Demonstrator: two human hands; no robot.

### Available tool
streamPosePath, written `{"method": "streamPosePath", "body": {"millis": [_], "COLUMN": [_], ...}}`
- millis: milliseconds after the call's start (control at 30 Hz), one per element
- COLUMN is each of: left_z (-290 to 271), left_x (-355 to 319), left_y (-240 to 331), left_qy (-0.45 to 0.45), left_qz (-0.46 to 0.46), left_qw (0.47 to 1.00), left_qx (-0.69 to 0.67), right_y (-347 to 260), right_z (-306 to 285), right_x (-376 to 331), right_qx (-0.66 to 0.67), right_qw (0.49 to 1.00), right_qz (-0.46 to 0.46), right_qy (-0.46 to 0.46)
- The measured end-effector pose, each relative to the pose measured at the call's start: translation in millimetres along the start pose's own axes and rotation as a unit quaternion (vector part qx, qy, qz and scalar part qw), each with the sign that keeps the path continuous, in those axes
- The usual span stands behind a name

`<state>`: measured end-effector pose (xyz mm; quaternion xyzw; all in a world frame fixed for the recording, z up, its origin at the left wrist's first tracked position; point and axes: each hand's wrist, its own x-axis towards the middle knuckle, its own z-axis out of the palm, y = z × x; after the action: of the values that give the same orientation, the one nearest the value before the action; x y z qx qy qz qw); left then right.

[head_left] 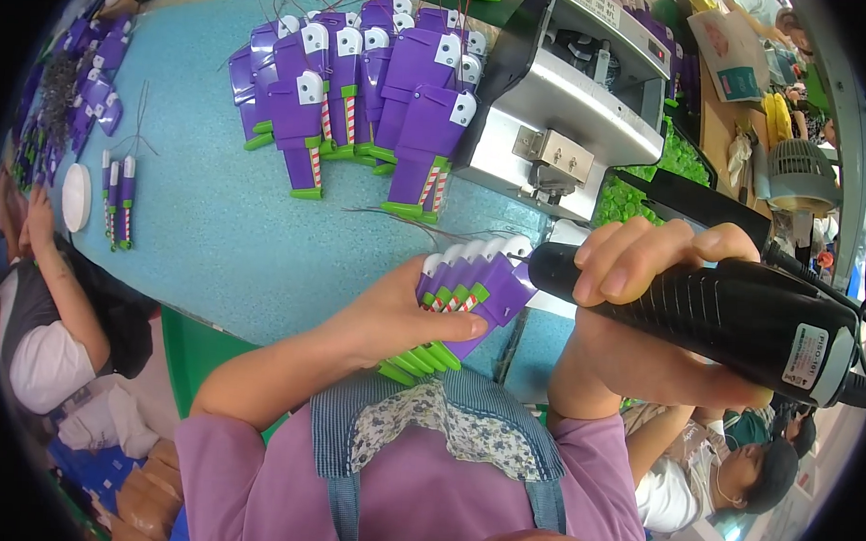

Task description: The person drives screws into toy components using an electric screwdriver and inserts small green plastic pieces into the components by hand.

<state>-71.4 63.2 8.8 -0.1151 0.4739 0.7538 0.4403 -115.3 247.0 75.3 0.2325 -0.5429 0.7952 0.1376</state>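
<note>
My left hand (393, 312) grips a fanned stack of purple plastic parts (505, 294) with white rounded corners, green ends and red-and-white striped strips. My thumb lies across the front of the stack, close above my apron. Wrapped around a black electric screwdriver (713, 309), my right hand (630, 358) holds it nearly level from the right. The thin bit points left and meets the white corner of the nearest part, or hovers just beside it; I cannot tell which. Ahead, many similar purple parts (363, 87) with thin wires lie overlapping on the blue table (205, 253).
A silver metal machine (514, 121) with an opening stands right of the pile. Behind my right hand is a tray of green pieces (680, 155). Slim purple pieces (121, 198) and a white oval object (76, 198) lie at left. Co-workers (45, 324) sit on both sides.
</note>
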Motion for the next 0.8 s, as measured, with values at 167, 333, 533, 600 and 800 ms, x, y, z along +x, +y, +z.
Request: {"method": "streamPosePath", "body": {"millis": [167, 333, 533, 600, 800], "left_z": [-1.8, -2.3, -1.9, -1.8, 1.1], "left_x": [-1.3, -1.5, -1.7, -1.7, -2.4], "left_y": [6.6, 3.7, 7.5, 6.0, 5.9], "left_qy": [0.016, 0.024, 0.009, 0.007, 0.001], "left_qz": [0.007, 0.029, 0.006, 0.004, -0.004], "left_qw": [1.000, 0.999, 1.000, 0.999, 1.000], "left_qx": [0.002, 0.012, -0.028, -0.037, -0.016], "right_y": [-6.1, 24.1, 11.0, -2.9, 6.0], "right_z": [-0.5, -24.5, -8.9, 0.3, 0.8], "right_x": [20.6, 39.6, 17.4, 11.4, 0.9], "right_qx": [-0.006, 0.042, 0.048, 0.015, -0.004], "right_qw": [1.000, 0.996, 0.999, 1.000, 1.000], "right_qz": [-0.028, -0.047, -0.003, 0.006, -0.016], "right_qy": [-0.011, -0.064, -0.023, -0.003, -0.021]}}
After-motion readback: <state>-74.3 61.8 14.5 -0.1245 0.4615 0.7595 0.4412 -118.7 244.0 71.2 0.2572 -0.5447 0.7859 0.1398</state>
